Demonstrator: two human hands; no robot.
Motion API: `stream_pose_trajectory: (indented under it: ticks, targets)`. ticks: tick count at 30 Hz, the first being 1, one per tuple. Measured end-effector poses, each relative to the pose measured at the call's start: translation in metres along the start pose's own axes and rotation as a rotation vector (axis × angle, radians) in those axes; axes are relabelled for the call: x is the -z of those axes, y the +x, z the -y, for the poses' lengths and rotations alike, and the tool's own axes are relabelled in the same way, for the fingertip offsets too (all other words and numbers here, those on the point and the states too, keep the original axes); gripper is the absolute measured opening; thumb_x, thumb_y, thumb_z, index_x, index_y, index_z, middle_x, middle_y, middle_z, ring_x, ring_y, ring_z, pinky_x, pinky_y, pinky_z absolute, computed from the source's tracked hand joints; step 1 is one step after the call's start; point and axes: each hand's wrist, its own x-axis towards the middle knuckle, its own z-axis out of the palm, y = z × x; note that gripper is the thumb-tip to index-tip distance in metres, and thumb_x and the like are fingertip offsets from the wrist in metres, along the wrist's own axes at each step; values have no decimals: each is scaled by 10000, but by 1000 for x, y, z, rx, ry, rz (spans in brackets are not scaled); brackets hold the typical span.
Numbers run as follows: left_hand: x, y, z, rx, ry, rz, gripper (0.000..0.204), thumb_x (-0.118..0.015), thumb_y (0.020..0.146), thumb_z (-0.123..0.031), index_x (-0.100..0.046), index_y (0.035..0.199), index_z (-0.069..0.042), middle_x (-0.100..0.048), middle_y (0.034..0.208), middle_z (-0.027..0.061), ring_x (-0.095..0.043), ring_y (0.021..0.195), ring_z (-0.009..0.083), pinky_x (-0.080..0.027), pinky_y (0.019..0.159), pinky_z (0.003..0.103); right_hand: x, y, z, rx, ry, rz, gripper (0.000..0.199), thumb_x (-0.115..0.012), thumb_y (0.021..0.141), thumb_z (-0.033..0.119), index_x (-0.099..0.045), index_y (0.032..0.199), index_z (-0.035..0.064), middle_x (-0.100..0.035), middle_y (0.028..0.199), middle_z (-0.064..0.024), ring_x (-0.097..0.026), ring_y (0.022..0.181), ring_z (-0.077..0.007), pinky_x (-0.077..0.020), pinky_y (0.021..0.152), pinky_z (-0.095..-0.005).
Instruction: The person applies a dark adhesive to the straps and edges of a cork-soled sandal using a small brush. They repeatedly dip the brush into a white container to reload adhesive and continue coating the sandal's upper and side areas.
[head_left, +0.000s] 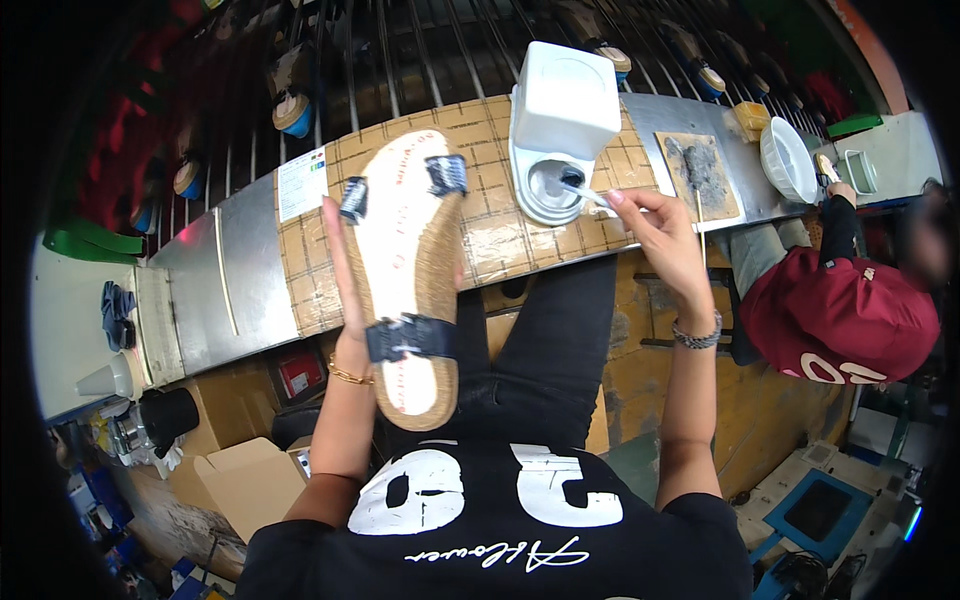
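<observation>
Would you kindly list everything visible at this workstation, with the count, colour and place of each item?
sandal sole: one, cream footbed with a woven tan edge and dark strap pieces, held upright over the bench edge
brush: one, white handle, tip dipped in the dispenser's dish
glue dispenser: one, white, on the bench at centre
workbench: one, metal with a gridded brown mat, across the middle
smeared board: one, brown with grey stains, right of the dispenser
bowl: one, white, far right of the bench
co-worker: one, maroon top, seated at right
cardboard box: one, brown, lower left
left hand: one, gripping the sole's left edge
right hand: one, fingers pinching the brush
</observation>
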Motion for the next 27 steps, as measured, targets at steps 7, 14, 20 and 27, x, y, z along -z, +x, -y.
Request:
stream_pose_trajectory:
  ticks: [7,14,20,27]
  targets:
    - [-20,-8,7,-129,461,251,934,-186,982,-752,-421,1458,17,-621,1313,204,-668,1146,222,-576,950,358,-11,-27,75,869,-333,-423,250,-829,732,-4,-807,969,74,-650,870,-49,-586,765,-128,-434,655,-245]
    - [-59,-23,7,-191,415,324,922,-191,988,-744,-441,1433,23,-615,1305,185,-644,1158,223,-534,980,362,-51,-52,94,848,-166,-321,270,-840,700,-5,-811,955,81,-610,836,-33,-560,732,-119,-418,635,-231]
    - [-60,-25,7,-260,528,346,979,-263,939,-808,-528,1333,48,-676,1173,148,-668,1041,171,-544,889,316,-52,-49,105,936,-275,-458,273,-846,687,-1,-812,940,96,-605,820,-20,-541,706,-114,-396,611,-235]
    - [-55,-24,10,-311,596,324,1017,-272,907,-846,-623,1172,71,-719,1015,143,-692,922,169,-547,807,305,-50,-63,120,949,-374,-501,243,-797,731,-63,-782,959,20,-594,865,-52,-543,785,-138,-412,713,-246]
